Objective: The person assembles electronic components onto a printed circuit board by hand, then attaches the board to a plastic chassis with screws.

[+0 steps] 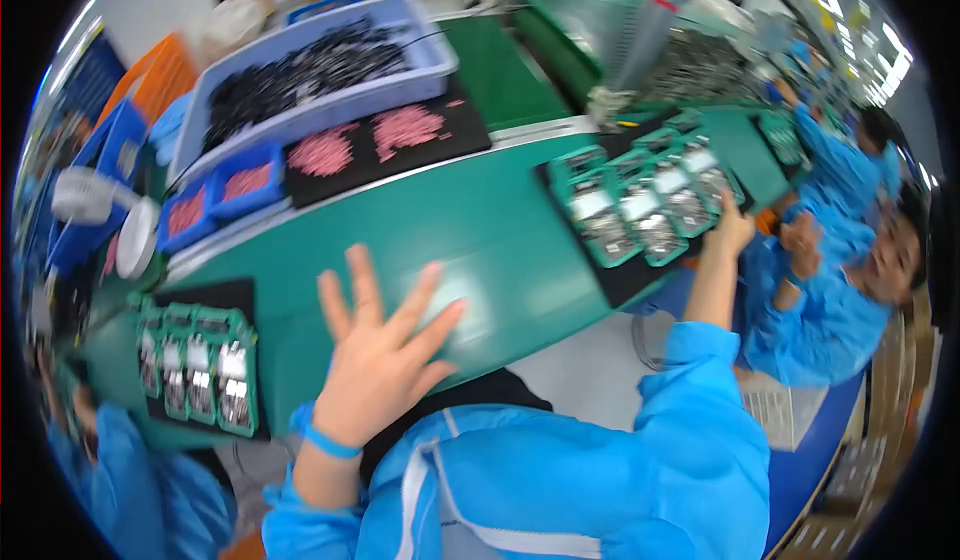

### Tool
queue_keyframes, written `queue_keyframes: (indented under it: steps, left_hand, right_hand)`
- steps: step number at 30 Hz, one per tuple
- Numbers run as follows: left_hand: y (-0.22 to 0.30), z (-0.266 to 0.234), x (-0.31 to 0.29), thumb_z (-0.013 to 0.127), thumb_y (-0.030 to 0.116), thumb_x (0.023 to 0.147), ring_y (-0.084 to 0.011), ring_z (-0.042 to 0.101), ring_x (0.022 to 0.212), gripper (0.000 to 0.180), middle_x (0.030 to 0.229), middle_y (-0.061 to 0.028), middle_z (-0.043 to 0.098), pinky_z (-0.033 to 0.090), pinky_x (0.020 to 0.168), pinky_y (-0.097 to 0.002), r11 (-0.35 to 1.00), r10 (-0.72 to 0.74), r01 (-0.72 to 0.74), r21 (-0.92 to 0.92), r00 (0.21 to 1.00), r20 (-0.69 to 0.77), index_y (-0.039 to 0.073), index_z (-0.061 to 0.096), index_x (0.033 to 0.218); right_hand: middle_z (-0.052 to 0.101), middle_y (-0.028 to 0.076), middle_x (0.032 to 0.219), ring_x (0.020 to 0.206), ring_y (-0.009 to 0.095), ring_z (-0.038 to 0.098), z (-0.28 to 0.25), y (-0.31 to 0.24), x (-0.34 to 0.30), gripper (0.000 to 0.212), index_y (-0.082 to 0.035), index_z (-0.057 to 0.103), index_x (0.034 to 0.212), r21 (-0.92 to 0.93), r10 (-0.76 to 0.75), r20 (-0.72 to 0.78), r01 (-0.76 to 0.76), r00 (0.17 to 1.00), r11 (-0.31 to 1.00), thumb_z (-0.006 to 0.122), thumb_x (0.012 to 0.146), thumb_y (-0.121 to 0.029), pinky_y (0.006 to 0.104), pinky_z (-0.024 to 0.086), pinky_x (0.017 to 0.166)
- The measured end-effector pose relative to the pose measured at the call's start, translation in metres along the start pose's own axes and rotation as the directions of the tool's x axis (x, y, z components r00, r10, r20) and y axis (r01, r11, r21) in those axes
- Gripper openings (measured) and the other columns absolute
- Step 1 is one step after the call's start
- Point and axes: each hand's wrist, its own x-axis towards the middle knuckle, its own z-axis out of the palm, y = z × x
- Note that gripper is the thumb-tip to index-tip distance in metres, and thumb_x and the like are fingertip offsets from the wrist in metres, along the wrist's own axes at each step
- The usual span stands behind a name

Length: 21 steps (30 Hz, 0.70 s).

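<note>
My left hand (383, 360), with a blue band at its wrist, hovers over the green work surface (480, 230). Its fingers are spread and it holds nothing. Reaching out to the right, my right hand (733, 228) has its fingers closed at the right edge of a green circuit board panel (690, 210) with silvery metal parts and white patches. Beside that panel lie several similar sections, all on a black mat (625, 282). The fingertips of my right hand are partly hidden at the panel's edge.
At far left, another circuit board panel (235, 380) lies on a black mat. Behind the surface stand a large bin (310, 110) of black parts, pink pieces (410, 130) on a dark mat and small blue trays (250, 200). Co-workers in blue (810, 320) sit at right and lower left.
</note>
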Motion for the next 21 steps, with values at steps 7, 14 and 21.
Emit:
queue_keyframes:
  steps: [7,14,21]
  left_hand:
    - [0.02,0.004,0.011,0.075,0.043,0.068,-0.0567,0.01,0.139,0.048,0.147,-0.0016,0.044,-0.01,0.102,-0.073,0.967,0.155,-0.178,-0.184,0.979,-0.133,0.022,0.068,0.112]
    - [0.023,0.013,0.009,0.073,0.047,0.074,-0.0506,0.021,0.139,0.034,0.131,0.0029,0.059,-0.014,0.101,-0.0722,0.893,0.195,-0.27,-0.359,0.953,-0.232,0.016,0.072,0.09]
    - [0.018,0.011,-0.004,0.073,0.049,0.076,-0.0439,0.034,0.136,0.035,0.1,0.0017,0.07,-0.013,0.1,-0.0745,0.841,0.219,-0.274,-0.467,0.961,-0.17,0.013,0.07,0.074]
  right_hand:
    - [0.068,0.014,0.099,0.085,0.026,0.065,-0.002,0.016,0.034,0.032,0.007,0.066,0.103,-0.305,-0.008,0.035,0.018,0.999,0.952,0.075,0.073,0.001,0.0367,0.052,0.076]
    - [0.053,0.019,0.129,0.119,0.032,0.05,0.011,-0.025,-0.036,0.05,0.004,0.056,0.121,-0.601,-0.603,0.298,0.636,0.74,0.484,0.071,0.08,-0.017,0.0393,0.038,0.1]
    - [0.029,0.024,0.149,0.14,0.041,0.024,0.079,-0.108,-0.296,0.072,-0.006,0.055,0.127,0.339,-0.42,0.903,0.455,0.087,0.824,0.08,0.069,-0.041,0.0519,0.021,0.112]
